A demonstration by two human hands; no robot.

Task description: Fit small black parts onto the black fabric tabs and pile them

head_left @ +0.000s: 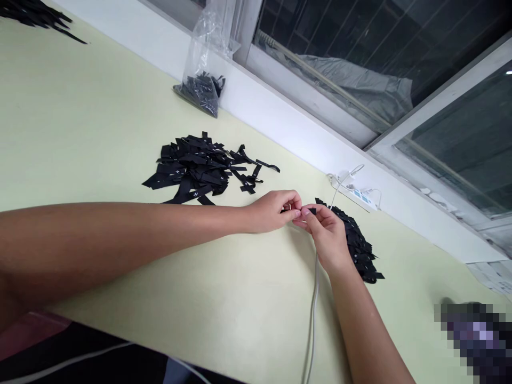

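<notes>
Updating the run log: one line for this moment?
left hand + right hand: pinching black strip | loose pile behind left | stacked pile behind right | cable on table

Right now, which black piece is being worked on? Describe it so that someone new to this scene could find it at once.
Start at the pale green table and follow the two bare forearms to where the left hand and right hand meet. The small black strip is pinched between their fingers, just ahead of the right-hand pile. Unlike the heaped pieces, it is single and held.
</notes>
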